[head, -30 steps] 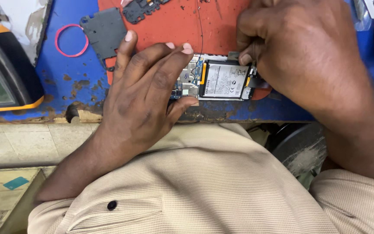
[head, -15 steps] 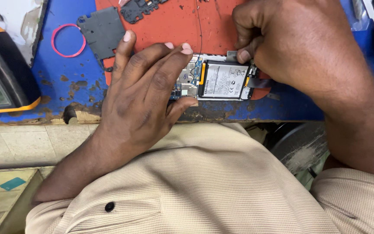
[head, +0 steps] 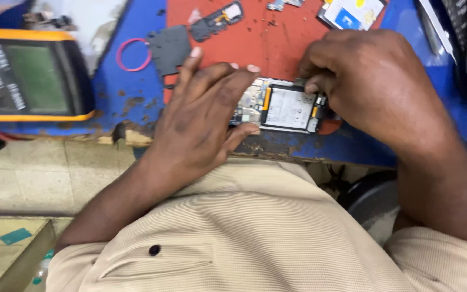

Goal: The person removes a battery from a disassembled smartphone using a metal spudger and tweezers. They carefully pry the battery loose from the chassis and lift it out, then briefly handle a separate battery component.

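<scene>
Just right of the frame's centre, near the front edge of the bench (head: pixel 109 103), lies the opened phone (head: pixel 285 108): its back is off, showing a pale battery with orange tabs at both ends and a strip of circuit board toward its left end. It rests lengthwise where the red mat (head: pixel 277 38) meets the blue surface below it.

Room is tight on both sides, since your hands close in on the phone from left and right. Above it the red mat is mostly bare, with a dark flat cover piece (head: pixel 169 47) and a pink ring (head: pixel 133 54) to the upper left and small loose parts along the top edge. A yellow-rimmed meter (head: pixel 28 81) fills the far left.

Your left hand (head: pixel 201 119) lies flat and spread, fingers pressing on the phone's left end, thumb against its lower edge; the grip is open. Your right hand (head: pixel 374 86) is curled over the phone's right end, fingertips pinched together at its upper right corner; what they pinch, I cannot tell.
</scene>
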